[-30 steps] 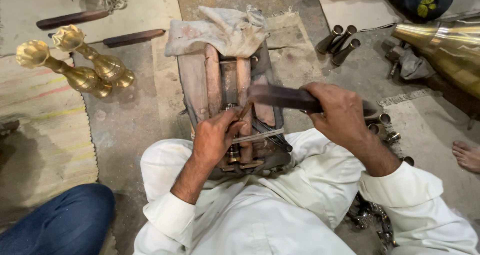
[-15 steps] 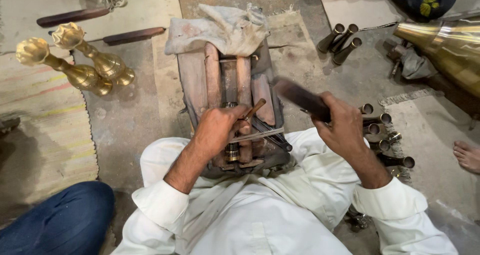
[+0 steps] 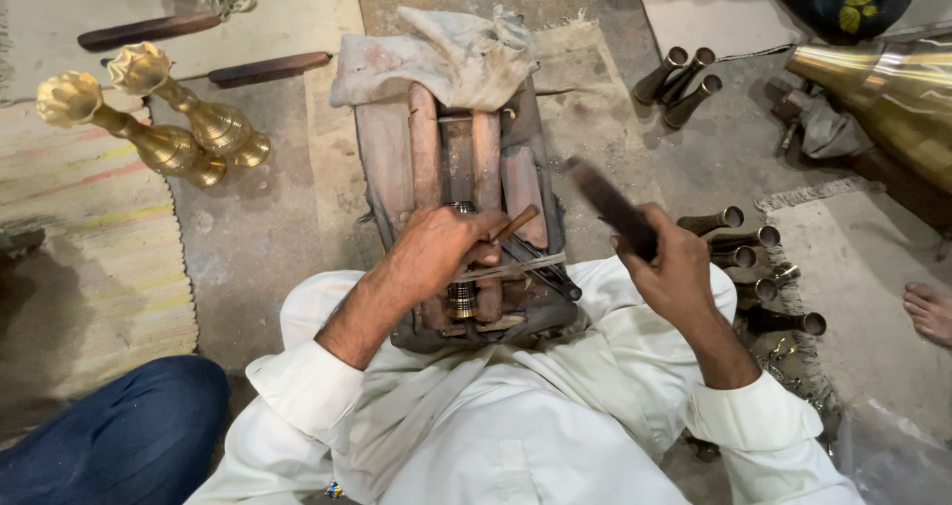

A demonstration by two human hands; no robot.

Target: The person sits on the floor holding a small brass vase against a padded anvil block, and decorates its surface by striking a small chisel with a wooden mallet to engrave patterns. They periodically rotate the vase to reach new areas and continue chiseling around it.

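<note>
Fingers on both sides are closed. From my remote seat I see the left hand [image 3: 436,252] wrapped around a thin chisel-like tool [image 3: 516,225], its tip pointing down toward a small ringed brass piece [image 3: 461,297] that lies in the groove of the wooden work block [image 3: 397,158]. My right hand [image 3: 674,272] grips a dark flat striker [image 3: 610,205], raised and blurred, well apart from the tool.

My worry, biggest first: the block sits on my lap, so it could rock and tip. Next, the striker could miss the narrow tool head and catch my left knuckles. Smallest, the round brass piece could roll in its groove, letting the tip skid and scar the metal.
</note>
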